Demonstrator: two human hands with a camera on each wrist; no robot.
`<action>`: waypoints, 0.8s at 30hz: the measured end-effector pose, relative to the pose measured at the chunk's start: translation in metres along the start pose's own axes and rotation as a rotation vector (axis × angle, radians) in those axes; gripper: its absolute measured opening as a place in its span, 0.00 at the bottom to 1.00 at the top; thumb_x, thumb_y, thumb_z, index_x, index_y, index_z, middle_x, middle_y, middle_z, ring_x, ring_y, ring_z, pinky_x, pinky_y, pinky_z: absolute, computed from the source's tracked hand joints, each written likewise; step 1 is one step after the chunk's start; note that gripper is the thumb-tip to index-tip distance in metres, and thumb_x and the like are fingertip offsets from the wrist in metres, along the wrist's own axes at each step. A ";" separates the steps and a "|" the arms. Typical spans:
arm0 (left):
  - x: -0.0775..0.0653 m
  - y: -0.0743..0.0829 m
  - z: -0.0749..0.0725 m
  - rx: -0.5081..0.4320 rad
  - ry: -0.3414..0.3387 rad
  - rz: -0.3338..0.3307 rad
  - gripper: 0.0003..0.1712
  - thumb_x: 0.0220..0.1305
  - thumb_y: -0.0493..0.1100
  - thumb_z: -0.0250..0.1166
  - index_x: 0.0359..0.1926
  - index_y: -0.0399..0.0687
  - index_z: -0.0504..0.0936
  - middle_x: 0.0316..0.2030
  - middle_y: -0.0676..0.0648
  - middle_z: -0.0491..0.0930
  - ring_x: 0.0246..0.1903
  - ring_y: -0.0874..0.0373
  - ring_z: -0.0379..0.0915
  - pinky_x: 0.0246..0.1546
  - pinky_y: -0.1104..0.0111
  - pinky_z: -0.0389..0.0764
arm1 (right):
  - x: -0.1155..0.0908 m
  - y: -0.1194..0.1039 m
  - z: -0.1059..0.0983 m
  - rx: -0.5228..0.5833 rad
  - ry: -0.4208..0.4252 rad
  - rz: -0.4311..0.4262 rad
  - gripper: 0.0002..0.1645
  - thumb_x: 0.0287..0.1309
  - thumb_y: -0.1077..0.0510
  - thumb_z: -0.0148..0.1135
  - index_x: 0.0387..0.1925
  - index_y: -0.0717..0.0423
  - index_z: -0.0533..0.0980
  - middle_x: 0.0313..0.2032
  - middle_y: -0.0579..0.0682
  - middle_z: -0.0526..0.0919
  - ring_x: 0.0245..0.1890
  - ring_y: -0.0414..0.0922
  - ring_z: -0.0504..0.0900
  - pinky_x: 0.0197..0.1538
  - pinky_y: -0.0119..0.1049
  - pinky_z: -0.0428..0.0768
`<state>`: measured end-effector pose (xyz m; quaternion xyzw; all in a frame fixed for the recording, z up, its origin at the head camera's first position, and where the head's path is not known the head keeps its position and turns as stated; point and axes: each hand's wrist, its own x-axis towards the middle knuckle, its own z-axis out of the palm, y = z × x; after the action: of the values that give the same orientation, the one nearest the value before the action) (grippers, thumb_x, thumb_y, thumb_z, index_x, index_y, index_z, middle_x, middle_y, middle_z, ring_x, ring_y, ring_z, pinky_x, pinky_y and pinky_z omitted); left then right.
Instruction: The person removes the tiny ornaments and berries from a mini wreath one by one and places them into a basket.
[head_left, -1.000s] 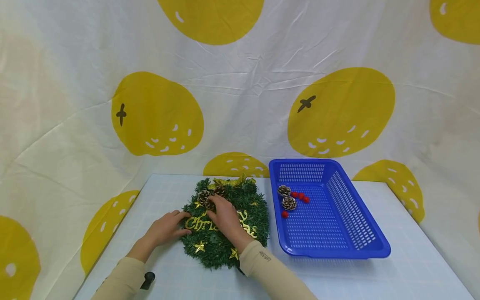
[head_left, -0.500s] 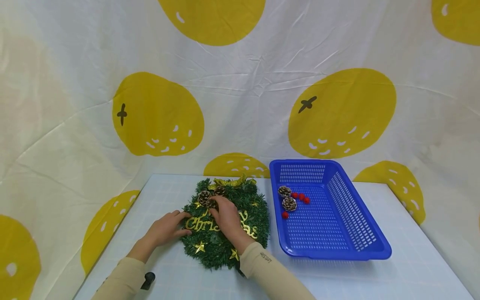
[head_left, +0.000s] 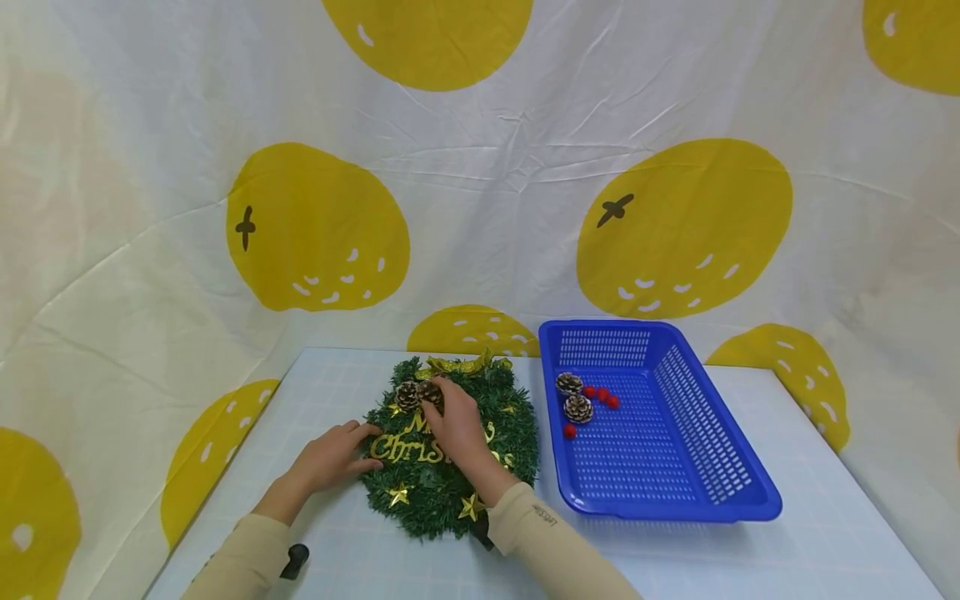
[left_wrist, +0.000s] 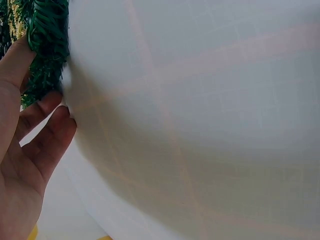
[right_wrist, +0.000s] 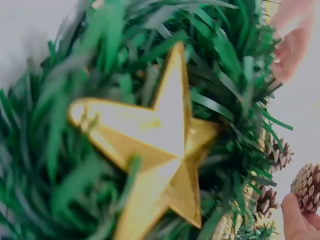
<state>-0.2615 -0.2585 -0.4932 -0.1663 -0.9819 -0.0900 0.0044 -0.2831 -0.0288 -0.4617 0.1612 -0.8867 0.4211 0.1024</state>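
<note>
A green tinsel Christmas wreath point(head_left: 427, 500) lies on the table, bearing gold "Merry Christmas" lettering point(head_left: 405, 450) and gold stars point(head_left: 470, 507). My left hand point(head_left: 330, 457) grips its left edge; in the left wrist view the thumb and fingers lie around the green rim point(left_wrist: 47, 45). Over the upper part of the wreath, my right hand point(head_left: 457, 421) pinches a brown pine cone point(right_wrist: 306, 187), white at the scale tips. Beside it a second pine cone point(head_left: 408, 396) sits on the wreath. A large gold star point(right_wrist: 165, 150) fills the right wrist view, where another pine cone point(right_wrist: 278, 152) shows farther off.
A blue plastic basket point(head_left: 678, 506) stands right of the wreath, with two pine cones point(head_left: 578, 408) and several red berries point(head_left: 602, 394) inside, along its left side. A gold ribbon bow point(head_left: 465, 364) tops the wreath. A cloth point(head_left: 487, 233) with yellow fruit print hangs behind the table.
My right hand has moved slightly away from me and up over the wreath with the pine cone, uncovering part of the lettering. The left hand stays at the wreath's edge.
</note>
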 end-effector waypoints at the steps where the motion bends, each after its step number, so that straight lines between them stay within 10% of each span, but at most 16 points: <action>1: 0.000 0.000 0.000 0.000 0.000 0.001 0.30 0.50 0.65 0.64 0.52 0.59 0.74 0.40 0.53 0.74 0.39 0.55 0.74 0.34 0.58 0.76 | 0.000 -0.001 -0.002 0.006 0.005 -0.001 0.27 0.63 0.51 0.55 0.63 0.47 0.64 0.60 0.48 0.71 0.58 0.46 0.73 0.54 0.44 0.75; 13: -0.001 0.001 -0.003 -0.013 -0.005 0.008 0.30 0.50 0.65 0.63 0.52 0.59 0.74 0.40 0.52 0.74 0.38 0.54 0.73 0.32 0.58 0.76 | 0.009 -0.011 -0.027 0.025 0.069 -0.027 0.25 0.62 0.51 0.56 0.60 0.52 0.69 0.52 0.51 0.77 0.35 0.40 0.79 0.37 0.33 0.78; 24: 0.001 -0.002 -0.001 -0.002 -0.002 0.008 0.30 0.50 0.65 0.64 0.52 0.60 0.74 0.39 0.53 0.74 0.39 0.55 0.73 0.32 0.59 0.76 | 0.023 -0.019 -0.065 0.045 0.119 -0.043 0.26 0.62 0.49 0.56 0.60 0.53 0.69 0.53 0.54 0.75 0.45 0.47 0.79 0.44 0.36 0.77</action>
<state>-0.2629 -0.2601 -0.4930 -0.1703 -0.9812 -0.0906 0.0034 -0.2941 0.0056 -0.4003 0.1570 -0.8656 0.4476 0.1604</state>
